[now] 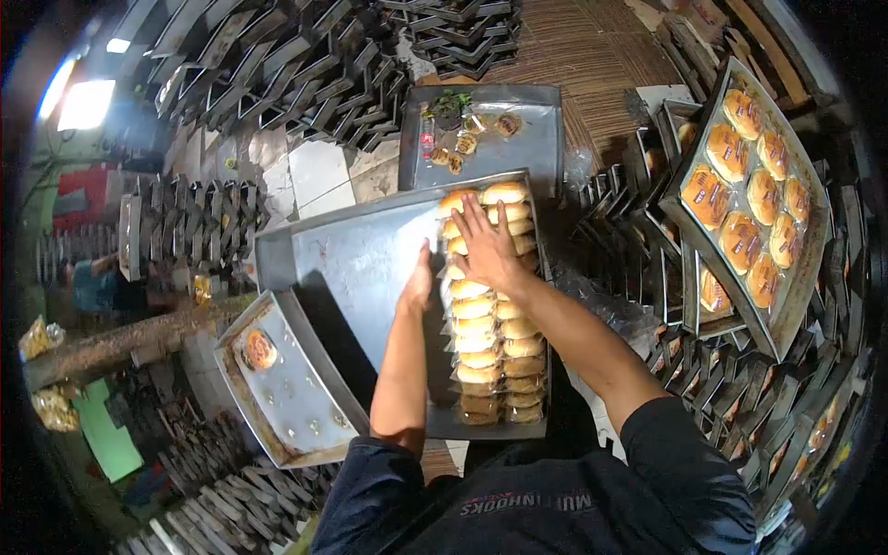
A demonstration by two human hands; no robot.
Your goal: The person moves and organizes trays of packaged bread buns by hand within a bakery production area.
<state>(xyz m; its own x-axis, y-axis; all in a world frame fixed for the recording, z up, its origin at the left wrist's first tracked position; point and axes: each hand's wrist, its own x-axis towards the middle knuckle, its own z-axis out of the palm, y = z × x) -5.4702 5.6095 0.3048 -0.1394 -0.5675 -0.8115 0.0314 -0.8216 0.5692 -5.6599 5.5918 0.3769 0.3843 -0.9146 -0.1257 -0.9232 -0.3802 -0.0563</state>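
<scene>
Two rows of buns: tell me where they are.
In the head view, the two rows of buns line the right side of the large tray, with the right hand over them and the left hand beside them.

Single head cam, wide fisheye, looking forward and steeply down past wearer's own chest.
Left grip (418, 279) and right grip (487, 246) near mid-frame, close range, seen from above and behind; dark shirt (527, 513) below the grips at bottom edge, nearer the lens; long tray (356, 254) under them seen from above; floor (601, 60) beyond the grips, farther off; edges curved, corners dark.
</scene>
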